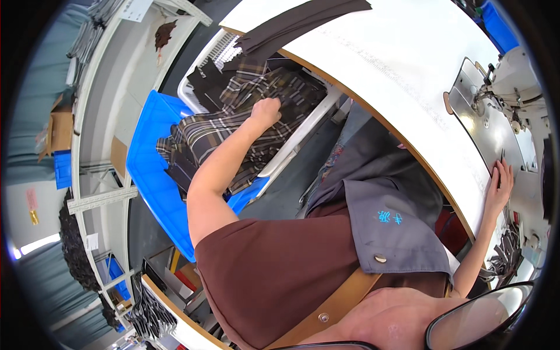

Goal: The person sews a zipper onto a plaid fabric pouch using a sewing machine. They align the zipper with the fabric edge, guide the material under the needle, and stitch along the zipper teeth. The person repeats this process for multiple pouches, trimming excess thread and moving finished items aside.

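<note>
My left arm stretches out to a white plastic basket (284, 153) heaped with brown-and-black plaid fabric pieces (204, 137). The fingers of my left hand (266, 112) are closed on the plaid cloth near the middle of the heap. Over on the right, my right hand (499, 185) rests at the white tabletop (402, 76), fingers extended, beside the metal plate of a sewing machine (487, 125). A small dark pointed thing (503, 155) shows just past its fingertips. I cannot make out its kind.
A blue plastic bin (153, 169) stands against the basket, with plaid cloth hanging over it. Dark fabric strips (303, 23) lie across the table's far end. Metal shelving (105, 201) runs along the left. Grey strips (506, 254) are bundled beyond my right forearm.
</note>
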A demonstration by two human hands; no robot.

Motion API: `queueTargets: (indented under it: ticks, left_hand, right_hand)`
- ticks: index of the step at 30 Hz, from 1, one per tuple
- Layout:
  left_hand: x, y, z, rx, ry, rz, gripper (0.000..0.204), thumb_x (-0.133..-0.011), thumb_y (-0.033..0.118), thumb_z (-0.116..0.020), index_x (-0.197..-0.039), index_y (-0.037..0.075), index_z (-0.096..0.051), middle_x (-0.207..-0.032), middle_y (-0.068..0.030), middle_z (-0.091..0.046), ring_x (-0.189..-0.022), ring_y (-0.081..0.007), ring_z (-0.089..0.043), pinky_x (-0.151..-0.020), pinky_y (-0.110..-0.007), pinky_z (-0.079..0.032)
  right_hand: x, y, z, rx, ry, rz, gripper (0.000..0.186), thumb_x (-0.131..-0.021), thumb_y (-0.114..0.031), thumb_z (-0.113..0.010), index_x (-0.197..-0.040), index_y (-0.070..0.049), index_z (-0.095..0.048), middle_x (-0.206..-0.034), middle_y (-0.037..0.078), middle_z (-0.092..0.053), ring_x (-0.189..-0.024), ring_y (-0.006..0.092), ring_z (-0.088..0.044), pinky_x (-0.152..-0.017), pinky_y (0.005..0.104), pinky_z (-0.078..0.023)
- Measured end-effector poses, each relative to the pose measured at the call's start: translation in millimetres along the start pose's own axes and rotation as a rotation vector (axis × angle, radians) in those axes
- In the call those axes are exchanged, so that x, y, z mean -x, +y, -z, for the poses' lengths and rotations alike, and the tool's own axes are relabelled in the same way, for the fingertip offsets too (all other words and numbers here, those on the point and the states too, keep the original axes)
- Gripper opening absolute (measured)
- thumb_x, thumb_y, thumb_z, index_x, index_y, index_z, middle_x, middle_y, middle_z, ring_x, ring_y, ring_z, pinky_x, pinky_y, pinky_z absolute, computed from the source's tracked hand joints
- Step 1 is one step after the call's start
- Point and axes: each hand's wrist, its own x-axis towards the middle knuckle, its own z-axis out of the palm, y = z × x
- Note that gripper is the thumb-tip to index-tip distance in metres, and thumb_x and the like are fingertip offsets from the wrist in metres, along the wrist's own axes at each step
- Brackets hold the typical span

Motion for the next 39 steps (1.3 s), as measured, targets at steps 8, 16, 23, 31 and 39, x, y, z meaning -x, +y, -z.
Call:
queueTargets:
  ticks: [8,16,23,31,39]
  left_hand:
    - [7.0,-41.5,21.1,0.531,0.149,0.124,0.013,-0.070,0.011,-0.068,-0.075,0.000,-0.067,-0.066,-0.0124,-0.066,-0.065,-0.0190,-0.067,-0.063,-0.031,-0.051]
    - [100.0,119.9,183.8,1.509,0.400,-0.381,0.011,-0.079,-0.005,-0.063,-0.089,-0.001,-0.059,-0.083,-0.0081,-0.067,-0.069,-0.0100,-0.063,-0.059,-0.021,-0.050]
    - [62.9,272.0,257.3,1.263,0.836,-0.975,0.016,-0.077,-0.008,-0.066,-0.090,-0.005,-0.058,-0.078,-0.0084,-0.066,-0.065,-0.0127,-0.064,-0.060,-0.022,-0.050]
    - [22.4,303.3,281.2,0.757,1.105,-0.959,0.011,-0.077,0.002,-0.068,-0.082,0.002,-0.058,-0.067,-0.0047,-0.063,-0.059,-0.0128,-0.061,-0.056,-0.024,-0.047]
    - [-108.2,327.8,175.8,0.445,0.483,-0.556,0.021,-0.078,0.025,-0.065,-0.083,0.006,-0.058,-0.066,-0.0082,-0.063,-0.067,-0.0269,-0.063,-0.065,-0.039,-0.048]
  right_hand:
    - [1.1,-0.9,3.1,-0.096,0.028,-0.121,0.023,-0.090,-0.016,-0.057,-0.110,-0.007,-0.064,-0.121,0.006,-0.059,-0.124,0.0278,-0.044,-0.103,0.0373,-0.033]
    - [-29.0,-107.8,37.3,-0.486,0.084,0.020,0.038,-0.083,-0.011,-0.063,-0.121,-0.005,-0.057,-0.127,0.010,-0.055,-0.125,0.0258,-0.044,-0.104,0.0377,-0.033]
    - [-45.2,-263.0,38.9,-1.465,-0.214,-0.113,0.083,-0.071,-0.022,-0.078,-0.138,-0.002,-0.033,-0.138,0.014,-0.040,-0.129,0.0209,-0.036,-0.107,0.0357,-0.026]
    - [-59.1,-164.3,35.3,-1.569,-0.462,-0.311,0.021,-0.088,-0.008,-0.061,-0.107,0.000,-0.064,-0.096,0.002,-0.067,-0.085,0.0047,-0.059,-0.078,0.0204,-0.047]
    - [-17.9,-165.9,20.3,-0.883,-0.106,-0.073,0.046,-0.085,-0.001,-0.057,-0.129,-0.011,-0.049,-0.091,0.008,-0.062,-0.084,0.0182,-0.057,-0.076,0.0325,-0.047]
